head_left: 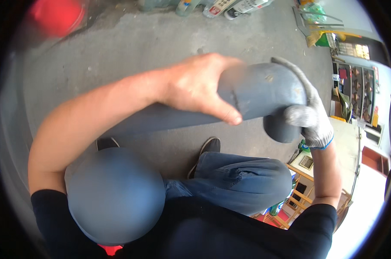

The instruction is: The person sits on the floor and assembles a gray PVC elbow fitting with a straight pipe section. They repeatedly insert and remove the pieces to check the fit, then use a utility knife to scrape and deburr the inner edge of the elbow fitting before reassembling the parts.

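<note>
A thick grey pipe [264, 88], plastic by its look, lies across in front of me, scuffed near its right end. My bare left hand [199, 84] is closed over it, thumb on the near side and the other fingertips hidden behind. A grey-white knitted glove with a blue cuff covers my right hand [309, 110], wrapped round the pipe's right end. Beneath that end juts a short dark rounded stub [282, 128]. Close to me on the left is a large smooth blue-grey rounded form [115, 196], blurred; I cannot tell whether it joins the pipe.
My jeans-clad right knee [264, 181] is bent below the pipe. Bottles [217, 7] stand on the grey floor [139, 47] ahead, with a red rounded object [57, 17] far left. A pale cabinet [344, 138], a wooden frame [301, 200] and shelves [357, 84] line the right.
</note>
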{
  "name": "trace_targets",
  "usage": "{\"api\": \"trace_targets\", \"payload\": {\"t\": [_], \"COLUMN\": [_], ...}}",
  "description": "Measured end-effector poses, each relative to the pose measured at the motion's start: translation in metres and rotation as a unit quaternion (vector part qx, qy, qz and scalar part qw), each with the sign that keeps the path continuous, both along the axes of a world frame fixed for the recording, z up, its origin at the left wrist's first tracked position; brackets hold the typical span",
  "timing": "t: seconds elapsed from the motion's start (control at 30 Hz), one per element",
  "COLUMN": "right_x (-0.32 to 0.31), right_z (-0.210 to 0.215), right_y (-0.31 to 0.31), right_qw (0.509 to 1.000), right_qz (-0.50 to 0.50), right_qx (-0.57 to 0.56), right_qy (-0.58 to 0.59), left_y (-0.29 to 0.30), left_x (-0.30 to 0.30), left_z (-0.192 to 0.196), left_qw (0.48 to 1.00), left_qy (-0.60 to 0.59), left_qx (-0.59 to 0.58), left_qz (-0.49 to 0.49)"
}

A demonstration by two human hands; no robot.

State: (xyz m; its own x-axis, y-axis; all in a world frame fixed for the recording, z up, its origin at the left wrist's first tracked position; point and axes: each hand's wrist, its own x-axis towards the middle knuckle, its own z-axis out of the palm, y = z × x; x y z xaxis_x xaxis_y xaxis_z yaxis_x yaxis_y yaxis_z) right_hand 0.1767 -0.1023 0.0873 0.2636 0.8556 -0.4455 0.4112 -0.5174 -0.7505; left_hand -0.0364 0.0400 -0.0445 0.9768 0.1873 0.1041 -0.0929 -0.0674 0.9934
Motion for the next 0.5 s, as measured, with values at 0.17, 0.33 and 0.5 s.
{"api": "trace_targets", "payload": {"t": [0.17,0.33,0.5], "right_x": [0.017,0.012,0.006], "right_z": [-0.021,-0.019,-0.025], "right_y": [-0.016,-0.031,-0.041], "right_qw": [0.997,0.996,0.995], "right_qz": [-0.057,-0.069,-0.089], "right_qx": [-0.010,-0.022,-0.033], "right_qy": [0.058,0.047,0.041], "left_y": [-0.018,-0.043,-0.053], "left_x": [-0.012,-0.013,-0.005], "left_z": [-0.025,-0.015,-0.019], "left_qw": [0.978,0.977,0.976], "left_qy": [0.049,0.134,0.135], "left_qx": [0.188,0.141,0.136], "left_qz": [0.075,0.093,0.105]}}
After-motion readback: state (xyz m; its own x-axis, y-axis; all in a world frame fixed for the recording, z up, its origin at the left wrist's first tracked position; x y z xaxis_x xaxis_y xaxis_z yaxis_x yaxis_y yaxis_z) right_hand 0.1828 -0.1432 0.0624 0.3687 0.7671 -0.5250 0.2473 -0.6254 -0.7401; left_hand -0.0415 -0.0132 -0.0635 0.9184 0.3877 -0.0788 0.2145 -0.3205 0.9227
